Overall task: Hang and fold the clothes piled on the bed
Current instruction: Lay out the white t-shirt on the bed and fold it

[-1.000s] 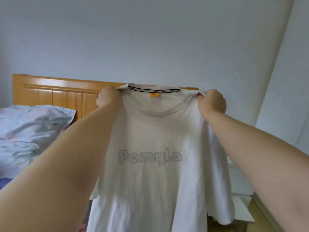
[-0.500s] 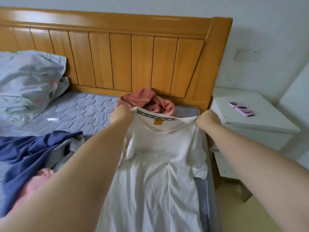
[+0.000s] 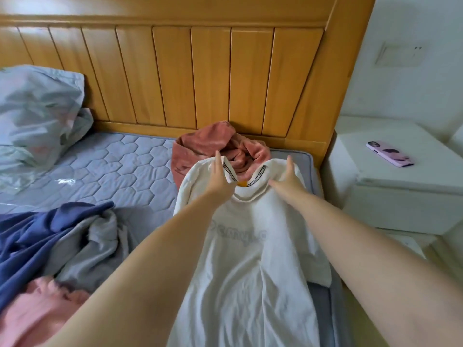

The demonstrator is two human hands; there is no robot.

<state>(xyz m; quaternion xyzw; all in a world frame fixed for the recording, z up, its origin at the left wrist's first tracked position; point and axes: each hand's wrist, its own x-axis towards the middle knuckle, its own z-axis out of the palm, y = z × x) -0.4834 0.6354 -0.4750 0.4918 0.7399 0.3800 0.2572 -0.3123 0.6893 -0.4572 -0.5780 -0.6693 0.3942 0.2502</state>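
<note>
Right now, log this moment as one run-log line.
phase: laying out | item: white T-shirt flat on bed | left hand open at collar | right hand open at collar

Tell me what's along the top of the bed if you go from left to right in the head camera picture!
Pillow → rust-pink garment → left hand → right hand → white nightstand → pink phone.
</note>
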